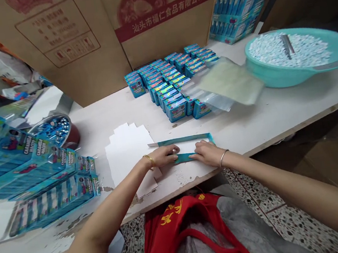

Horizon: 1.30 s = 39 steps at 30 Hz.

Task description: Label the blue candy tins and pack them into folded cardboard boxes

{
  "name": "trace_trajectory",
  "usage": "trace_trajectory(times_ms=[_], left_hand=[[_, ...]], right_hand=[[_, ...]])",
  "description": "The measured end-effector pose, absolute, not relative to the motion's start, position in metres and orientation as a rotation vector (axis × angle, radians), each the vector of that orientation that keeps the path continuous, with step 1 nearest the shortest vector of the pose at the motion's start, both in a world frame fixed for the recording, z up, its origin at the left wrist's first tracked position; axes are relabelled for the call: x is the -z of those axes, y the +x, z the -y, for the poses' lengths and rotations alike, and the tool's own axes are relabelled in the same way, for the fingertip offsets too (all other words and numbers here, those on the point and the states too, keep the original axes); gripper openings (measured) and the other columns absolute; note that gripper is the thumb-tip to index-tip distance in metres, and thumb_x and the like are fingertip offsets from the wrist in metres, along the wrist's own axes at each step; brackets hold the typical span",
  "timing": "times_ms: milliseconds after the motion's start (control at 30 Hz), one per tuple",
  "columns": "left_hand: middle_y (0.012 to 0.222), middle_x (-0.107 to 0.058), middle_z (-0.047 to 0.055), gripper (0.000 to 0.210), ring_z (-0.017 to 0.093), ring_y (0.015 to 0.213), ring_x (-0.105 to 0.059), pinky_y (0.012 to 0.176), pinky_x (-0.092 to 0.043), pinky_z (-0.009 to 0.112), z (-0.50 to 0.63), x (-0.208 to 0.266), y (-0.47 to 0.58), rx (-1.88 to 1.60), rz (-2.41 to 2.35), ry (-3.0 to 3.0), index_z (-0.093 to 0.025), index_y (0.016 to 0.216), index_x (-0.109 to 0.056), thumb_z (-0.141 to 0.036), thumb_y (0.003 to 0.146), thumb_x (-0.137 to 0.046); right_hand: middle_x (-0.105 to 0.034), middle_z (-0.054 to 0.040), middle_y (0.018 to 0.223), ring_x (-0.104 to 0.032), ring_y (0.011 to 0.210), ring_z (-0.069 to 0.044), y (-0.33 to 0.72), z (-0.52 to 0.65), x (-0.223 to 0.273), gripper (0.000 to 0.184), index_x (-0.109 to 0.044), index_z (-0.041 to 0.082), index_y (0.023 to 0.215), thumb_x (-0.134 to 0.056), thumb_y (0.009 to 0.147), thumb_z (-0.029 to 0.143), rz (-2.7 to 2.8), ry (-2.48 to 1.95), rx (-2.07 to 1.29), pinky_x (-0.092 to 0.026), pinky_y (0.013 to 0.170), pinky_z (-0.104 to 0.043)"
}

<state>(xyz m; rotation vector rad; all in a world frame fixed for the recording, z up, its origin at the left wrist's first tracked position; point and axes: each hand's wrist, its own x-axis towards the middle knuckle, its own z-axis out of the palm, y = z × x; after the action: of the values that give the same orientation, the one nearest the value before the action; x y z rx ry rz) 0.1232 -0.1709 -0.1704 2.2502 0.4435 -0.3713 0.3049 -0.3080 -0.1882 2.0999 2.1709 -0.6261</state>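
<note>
A shallow cardboard tray (186, 138), blue outside and white inside, lies partly folded near the table's front edge. At its left end my left hand (163, 156) has thumb and fingers closed around the near wall. My right hand (207, 153) grips the right end, its fingers curled over the near corner. The far wall stands up, and the left end appears open. Just left of the tray lie flat white cardboard blanks (129, 157), overlapping in a pile; my left wrist passes over their edge.
Rows of small blue candy boxes (177, 110) stand behind the tray, beside clear plastic bags (228, 80). A turquoise basin (287, 76) of small white pieces is right. Stacked blue cartons (51, 160) and a metal bowl (71, 134) stand left. A large brown carton (92, 70) blocks the back.
</note>
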Motion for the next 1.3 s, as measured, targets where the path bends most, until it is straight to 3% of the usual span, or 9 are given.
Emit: trace_trajectory(times_ms=[200, 400, 533, 633, 733, 867, 967, 1067, 1300], left_hand=[[0.084, -0.066, 0.003, 0.024, 0.020, 0.080, -0.060, 0.071, -0.042, 0.029, 0.200, 0.175, 0.119, 0.250, -0.709, 2.603, -0.022, 0.111, -0.055, -0.029, 0.089, -0.047], [0.104, -0.061, 0.007, 0.022, 0.019, 0.088, -0.057, 0.075, -0.043, 0.029, 0.218, 0.160, 0.120, 0.117, -0.569, 2.765, -0.021, 0.101, -0.064, -0.034, 0.088, -0.052], [0.131, -0.051, 0.011, 0.041, 0.025, 0.109, -0.050, 0.090, -0.037, 0.039, 0.183, 0.135, 0.116, -0.075, -0.527, 3.030, -0.026, 0.128, -0.052, -0.016, 0.090, -0.043], [0.144, -0.042, 0.005, 0.059, 0.022, 0.110, -0.049, 0.087, -0.037, 0.036, 0.147, 0.123, 0.105, 0.155, -0.331, 3.127, -0.034, 0.132, -0.047, -0.001, 0.082, -0.043], [0.146, -0.041, -0.001, 0.058, 0.017, 0.099, -0.054, 0.078, -0.039, 0.028, 0.135, 0.122, 0.094, 0.414, -0.042, 3.056, -0.038, 0.124, -0.054, -0.001, 0.079, -0.047], [0.139, -0.050, 0.001, 0.030, 0.015, 0.088, -0.057, 0.073, -0.041, 0.027, 0.161, 0.135, 0.085, 0.387, 0.253, 2.929, -0.031, 0.107, -0.063, -0.015, 0.083, -0.056], [0.127, -0.058, 0.006, 0.017, 0.016, 0.084, -0.057, 0.075, -0.042, 0.028, 0.187, 0.149, 0.089, 0.315, 0.321, 2.892, -0.025, 0.100, -0.064, -0.023, 0.089, -0.051], [0.112, -0.063, 0.009, 0.022, 0.018, 0.090, -0.056, 0.081, -0.043, 0.030, 0.205, 0.158, 0.096, 0.225, 0.304, 2.898, -0.021, 0.101, -0.063, -0.029, 0.093, -0.043], [0.097, -0.065, 0.010, 0.034, 0.019, 0.080, -0.055, 0.074, -0.044, 0.031, 0.221, 0.169, 0.093, 0.085, 0.197, 2.908, -0.019, 0.092, -0.062, -0.049, 0.089, -0.046]], right_hand=[[-0.066, -0.0118, 0.096, -0.053, 0.098, -0.026, 0.305, 0.300, 0.188, 0.042, -0.068, 0.014, 0.083, -0.039, 0.096, 0.042, -2.172, 1.988, 0.641, -0.034, 0.076, -0.033], [-0.063, -0.0122, 0.099, -0.051, 0.097, -0.027, 0.303, 0.327, 0.173, 0.022, -0.063, 0.014, 0.094, -0.060, 0.086, 0.034, -2.355, 2.125, 0.049, -0.034, 0.078, -0.035], [-0.059, -0.0149, 0.113, -0.055, 0.087, -0.025, 0.255, 0.346, 0.163, 0.041, -0.053, 0.016, 0.119, -0.064, 0.083, 0.031, -2.429, 2.189, -0.120, -0.036, 0.065, -0.034], [-0.055, -0.0151, 0.121, -0.056, 0.070, -0.020, 0.209, 0.343, 0.167, 0.054, -0.042, 0.021, 0.132, -0.061, 0.085, 0.039, -2.404, 2.267, 0.000, -0.034, 0.054, -0.032], [-0.059, -0.0118, 0.106, -0.057, 0.073, -0.021, 0.194, 0.338, 0.178, 0.039, -0.054, 0.020, 0.114, -0.060, 0.084, 0.045, -2.401, 2.323, 0.105, -0.037, 0.056, -0.031], [-0.058, -0.0082, 0.088, -0.053, 0.081, -0.022, 0.230, 0.355, 0.195, 0.025, -0.057, 0.017, 0.083, -0.060, 0.086, 0.042, -2.681, 2.205, 0.145, -0.040, 0.067, -0.031], [-0.056, -0.0081, 0.087, -0.049, 0.082, -0.020, 0.265, 0.373, 0.200, 0.020, -0.055, 0.017, 0.080, -0.050, 0.093, 0.031, -2.861, 2.144, 0.189, -0.040, 0.071, -0.031], [-0.055, -0.0082, 0.085, -0.047, 0.082, -0.020, 0.286, 0.377, 0.203, 0.023, -0.053, 0.017, 0.077, -0.041, 0.096, 0.023, -2.941, 2.173, 0.210, -0.040, 0.073, -0.031], [-0.056, -0.0072, 0.081, -0.047, 0.079, -0.019, 0.289, 0.371, 0.217, 0.027, -0.057, 0.016, 0.078, -0.039, 0.097, 0.024, -2.961, 2.067, 0.175, -0.039, 0.069, -0.030]])
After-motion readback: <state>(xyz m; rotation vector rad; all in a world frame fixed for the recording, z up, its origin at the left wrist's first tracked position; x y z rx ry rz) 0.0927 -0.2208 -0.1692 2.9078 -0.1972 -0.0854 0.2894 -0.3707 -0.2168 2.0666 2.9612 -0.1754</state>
